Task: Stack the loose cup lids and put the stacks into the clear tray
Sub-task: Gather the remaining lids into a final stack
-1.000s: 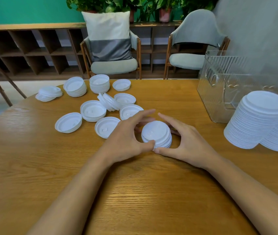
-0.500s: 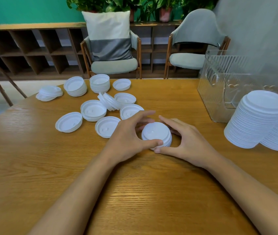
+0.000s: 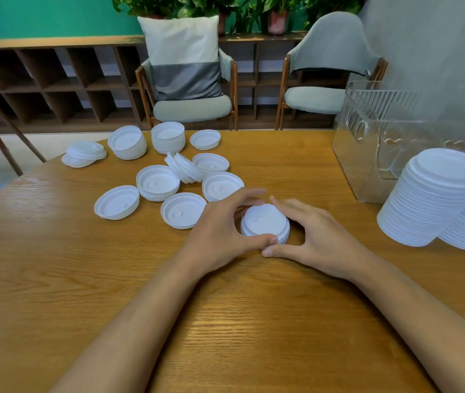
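— How is the small stack of lids (image 3: 265, 222) held?

— It is cupped from both sides, just right of the frame's centre. The left hand (image 3: 220, 231) is curled round its left edge, with the thumb laid along the near rim and the fingers reaching over the far side. The right hand (image 3: 319, 239) is wrapped round the right edge. The two thumbs are seen touching in front of the stack.

— Is it lifted?

— That cannot be told. It is seen low over the wooden table (image 3: 225, 321), domed side up.

— What is found around it?

— Loose lids (image 3: 183, 214) and short piles (image 3: 168, 137) are scattered to the upper left of the hands, most turned rim-up. A few tipped lids (image 3: 184, 167) are propped on edge among them. Tall lid stacks (image 3: 435, 199) are seen leaning at the right edge of the frame. The clear tray (image 3: 367, 131) is set behind them at the upper right, well apart from the held stack. Its contents cannot be made out through the ribbed wall.
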`<state>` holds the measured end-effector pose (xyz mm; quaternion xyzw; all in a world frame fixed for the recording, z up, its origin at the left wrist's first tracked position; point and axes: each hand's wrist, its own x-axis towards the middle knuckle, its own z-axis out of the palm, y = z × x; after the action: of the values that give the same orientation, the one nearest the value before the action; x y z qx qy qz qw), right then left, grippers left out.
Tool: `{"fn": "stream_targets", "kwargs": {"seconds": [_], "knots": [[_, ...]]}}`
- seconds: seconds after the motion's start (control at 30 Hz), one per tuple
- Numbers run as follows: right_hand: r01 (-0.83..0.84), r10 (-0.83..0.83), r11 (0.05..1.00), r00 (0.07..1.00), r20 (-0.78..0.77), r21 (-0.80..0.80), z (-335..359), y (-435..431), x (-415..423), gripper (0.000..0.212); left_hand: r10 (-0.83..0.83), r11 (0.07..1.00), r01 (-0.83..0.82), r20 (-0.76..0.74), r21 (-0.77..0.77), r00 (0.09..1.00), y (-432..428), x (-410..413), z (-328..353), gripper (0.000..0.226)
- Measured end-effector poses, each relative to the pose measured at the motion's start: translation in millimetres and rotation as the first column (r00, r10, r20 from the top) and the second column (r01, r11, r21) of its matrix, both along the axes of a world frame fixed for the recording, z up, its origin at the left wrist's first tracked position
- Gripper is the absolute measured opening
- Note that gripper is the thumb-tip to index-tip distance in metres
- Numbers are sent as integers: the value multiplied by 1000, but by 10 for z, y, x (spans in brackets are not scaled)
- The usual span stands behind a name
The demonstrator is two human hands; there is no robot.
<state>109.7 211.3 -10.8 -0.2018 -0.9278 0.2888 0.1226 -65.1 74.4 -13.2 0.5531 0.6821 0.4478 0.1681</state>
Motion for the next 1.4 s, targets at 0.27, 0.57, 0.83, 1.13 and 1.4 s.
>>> {"fn": "stream_targets", "kwargs": {"seconds": [0.27, 0.57, 0.83, 1.13, 1.4], "knots": [[21, -21, 1000, 1000, -23, 7, -44, 0, 7, 104, -18, 1000, 18, 11, 13, 1000, -34, -43, 59, 57], [24, -22, 999, 996, -87, 21, -22, -54, -15, 89, 217, 974, -225, -468, 40, 857, -7, -382, -64, 29], [41, -40, 999, 995, -90, 16, -24, -9, 0, 89, 266, 964, -244, -436, 107, 860, 9, -383, -51, 24], [70, -71, 997, 991, -118, -12, -44, 16, -2, 91, 335, 903, -293, -88, 316, 938, -40, -202, 152, 25], [22, -35, 996, 987, -158, -85, -70, 33, -13, 105, 231, 956, -250, 130, 154, 964, -18, -172, 147, 32]]}}
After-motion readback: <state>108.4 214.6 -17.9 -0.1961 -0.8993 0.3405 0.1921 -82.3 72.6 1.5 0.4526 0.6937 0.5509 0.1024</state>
